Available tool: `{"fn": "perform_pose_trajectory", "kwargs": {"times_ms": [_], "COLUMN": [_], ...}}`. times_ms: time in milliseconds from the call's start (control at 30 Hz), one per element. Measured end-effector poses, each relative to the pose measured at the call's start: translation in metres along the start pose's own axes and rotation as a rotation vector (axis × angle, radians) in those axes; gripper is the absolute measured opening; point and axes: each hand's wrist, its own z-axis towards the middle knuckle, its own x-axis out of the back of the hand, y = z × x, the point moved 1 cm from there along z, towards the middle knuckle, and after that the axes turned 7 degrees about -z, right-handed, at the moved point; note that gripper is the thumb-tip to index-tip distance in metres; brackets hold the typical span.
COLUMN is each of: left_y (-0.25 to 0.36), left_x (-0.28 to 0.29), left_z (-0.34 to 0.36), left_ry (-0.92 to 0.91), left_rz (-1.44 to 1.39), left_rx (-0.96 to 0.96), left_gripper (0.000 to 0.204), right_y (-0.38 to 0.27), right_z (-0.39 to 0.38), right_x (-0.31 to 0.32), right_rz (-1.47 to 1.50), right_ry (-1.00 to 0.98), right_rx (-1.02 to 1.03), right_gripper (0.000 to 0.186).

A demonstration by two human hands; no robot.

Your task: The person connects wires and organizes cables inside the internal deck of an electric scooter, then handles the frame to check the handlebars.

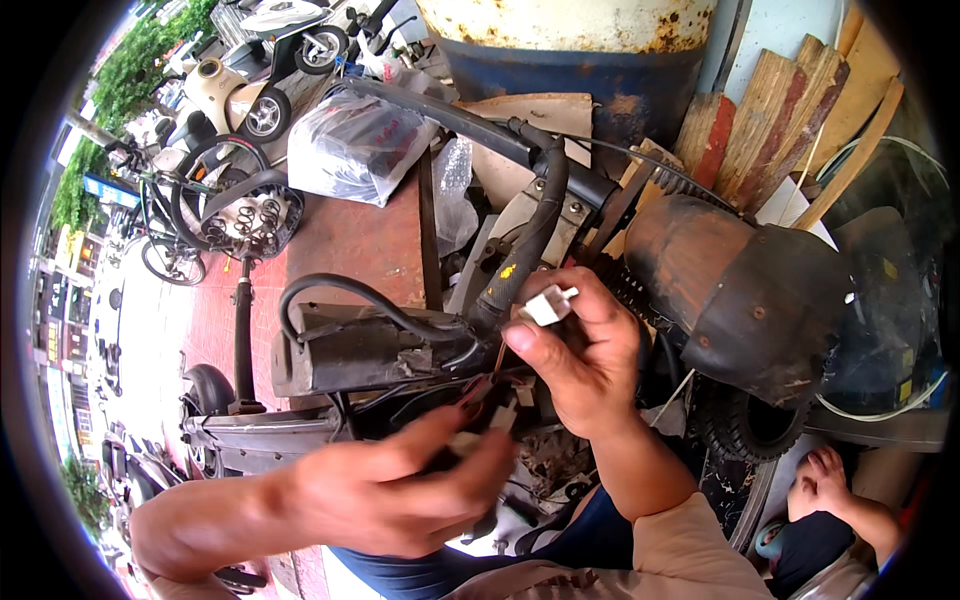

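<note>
My right hand (590, 365) pinches a small white plastic wire connector (547, 306) between thumb and fingers, above the frame of a partly stripped two-wheeler. A thin wire (501, 357) runs down from near the connector toward a bundle of wires. My left hand (400, 485) is lower and to the left, smeared by motion. Something pale, blurred too, shows at its fingertips; whether the fingers hold it I cannot tell. Beyond the hands lie a thick black wrapped tube (530, 230) with a yellow mark and a dark box-shaped part (370, 350) with a black hose.
A worn brown-black seat (745, 290) lies to the right. Behind are a rusty drum (590, 70), wooden boards (765, 120) and a plastic bag (355, 145). Parked scooters (225, 95) stand far left. Another person's hands (825, 470) rest at the lower right.
</note>
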Motion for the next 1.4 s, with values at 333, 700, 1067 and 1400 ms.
{"fn": "perform_pose_trajectory", "kwargs": {"times_ms": [333, 700, 1067, 1400], "left_y": [-0.033, -0.031, -0.030, -0.026], "left_x": [-0.019, -0.027, -0.025, -0.028], "left_z": [-0.040, -0.035, -0.040, -0.039], "left_ry": [0.243, 0.443, 0.321, 0.347], "left_rz": [-0.063, -0.137, 0.018, 0.035], "left_rx": [0.133, 0.242, 0.170, 0.198], "left_gripper": [0.026, 0.033, 0.034, 0.027], "right_y": [-0.025, -0.040, -0.002, -0.006], "right_z": [-0.006, -0.006, -0.017, -0.015], "right_x": [0.014, 0.024, 0.009, 0.009], "right_rz": [-0.296, -0.376, -0.251, -0.247], "right_ry": [-0.155, -0.307, -0.166, -0.156], "right_rx": [0.001, -0.084, 0.025, 0.028], "right_gripper": [0.060, 0.056, 0.030, 0.027]}}
